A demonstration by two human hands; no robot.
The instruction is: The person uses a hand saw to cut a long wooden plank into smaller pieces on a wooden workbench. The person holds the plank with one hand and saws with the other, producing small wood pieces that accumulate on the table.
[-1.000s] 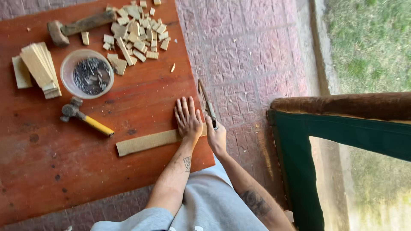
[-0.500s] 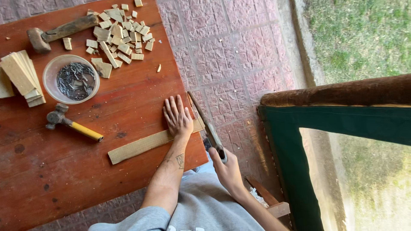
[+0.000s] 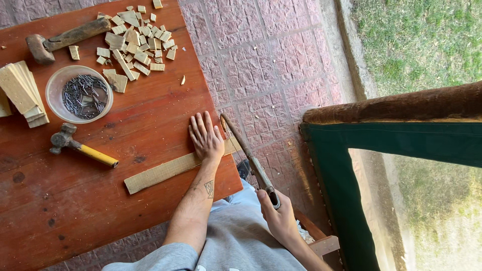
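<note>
Two hands share one job at the table's [image 3: 150,211] right edge, but the stock lies further left; going across: a stack of slats [image 3: 22,95] sits at the far left, squared up and out of the way; above it a mallet [image 3: 65,37] lies on its side near the back edge; beside the stack a clear bowl [image 3: 56,103] keeps the nails [image 3: 83,95] together so that they cannot roll; below it a hammer [image 3: 83,149] with a yellow handle lies flat, near the strip; a heap of offcuts [image 3: 133,42] is spread near the top edge — small blocks, well apart from the work.

Next comes the strip [image 3: 160,173], a long pale length of wood lying slantwise on the red top, its right end reaching the table edge so that the cut can likely fall clear of the top; the left hand [image 3: 206,138] lies flat on that end, fingers straight and slightly spread, palm down — a hold that seems meant to pin the wood; the forearm runs back toward the body.

Just right of the hand the saw [image 3: 246,150] crosses the strip's end beyond the edge, blade angled up and away; the right hand [image 3: 276,216] is wrapped round its handle, fingers curled tight, low over the lap; past it lie paving [image 3: 271,65], a green frame [image 3: 346,200] and grass [image 3: 416,35].
</note>
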